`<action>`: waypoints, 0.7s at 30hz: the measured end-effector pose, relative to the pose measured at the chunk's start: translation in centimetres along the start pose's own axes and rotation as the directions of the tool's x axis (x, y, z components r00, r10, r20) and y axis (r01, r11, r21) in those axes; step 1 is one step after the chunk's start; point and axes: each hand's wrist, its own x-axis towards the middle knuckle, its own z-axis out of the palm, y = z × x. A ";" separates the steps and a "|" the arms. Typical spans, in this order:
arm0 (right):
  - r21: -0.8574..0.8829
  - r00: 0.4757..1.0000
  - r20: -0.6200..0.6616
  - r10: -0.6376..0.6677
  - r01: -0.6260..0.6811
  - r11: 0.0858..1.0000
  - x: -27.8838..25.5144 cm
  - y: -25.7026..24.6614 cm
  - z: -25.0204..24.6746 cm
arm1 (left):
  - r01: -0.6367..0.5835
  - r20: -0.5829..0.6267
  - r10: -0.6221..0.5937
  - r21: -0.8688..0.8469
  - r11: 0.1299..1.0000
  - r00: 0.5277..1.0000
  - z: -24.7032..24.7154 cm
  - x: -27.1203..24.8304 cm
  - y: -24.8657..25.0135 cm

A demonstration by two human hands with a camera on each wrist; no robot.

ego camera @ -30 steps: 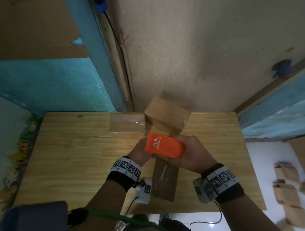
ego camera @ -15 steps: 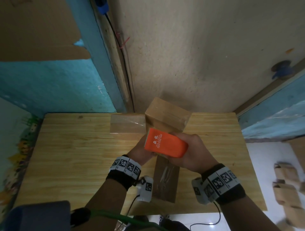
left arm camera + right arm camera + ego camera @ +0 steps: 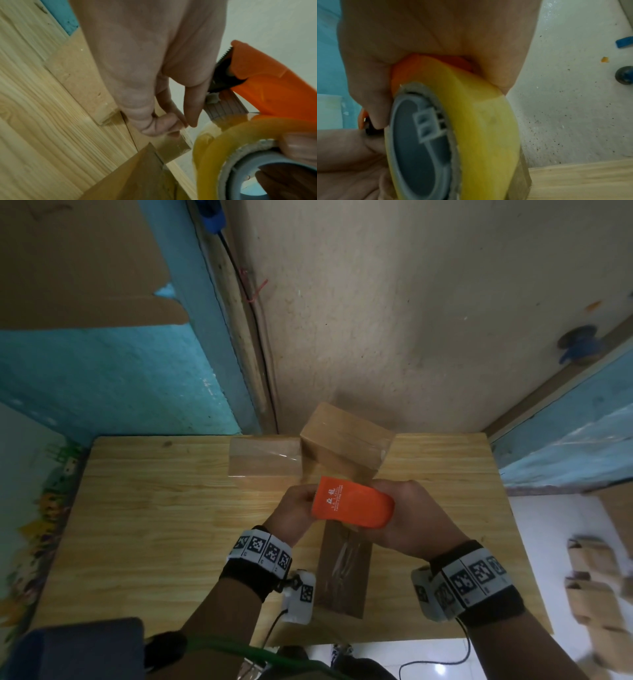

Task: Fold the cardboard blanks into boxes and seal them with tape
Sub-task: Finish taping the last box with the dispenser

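Over the middle of the wooden worktop [image 3: 137, 508], the orange tape dispenser [image 3: 352, 506] sits slightly farther from the person than a second ago, edged toward 12 o'clock along the box, and the hands have gone with it. The right hand [image 3: 411, 518] wraps the dispenser with fingers curled round its body and tape roll [image 3: 471, 121]. The left hand [image 3: 294, 513], at 9 o'clock of the dispenser, pinches the free tape end [image 3: 173, 143] between thumb and fingers. Directly beneath both lies the flat brown cardboard box [image 3: 342, 573], running toward 6 o'clock. Two taped boxes [image 3: 263, 460] stand at 12 o'clock against the wall, unmoved.
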 end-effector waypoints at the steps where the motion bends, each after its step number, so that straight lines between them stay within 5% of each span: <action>1: -0.005 1.000 0.001 0.013 -0.013 1.000 -0.1 0.2 0.0 | -0.024 -0.053 0.029 0.088 0.996 0.998 0.0 0.1 -0.1; 10: -0.147 0.991 0.032 0.129 -0.123 0.981 -0.4 1.2 -0.4 | -0.055 -0.127 0.147 0.547 0.835 0.981 0.1 -0.4 -2.2; 13: -0.113 0.990 0.048 0.132 -0.126 0.985 -0.4 1.0 -0.4 | -0.096 -0.145 0.213 0.563 0.821 0.966 1.0 -1.0 -1.9; 18: -0.039 0.993 0.034 0.116 -0.115 0.993 -0.6 0.7 -0.2 | -0.103 -0.055 0.146 0.478 0.872 0.988 2.0 -2.1 -1.7; 21: -0.070 0.995 0.046 0.092 -0.089 0.994 -0.4 0.4 -0.2 | -0.123 0.025 0.132 0.563 0.817 0.991 3.0 -3.0 -1.0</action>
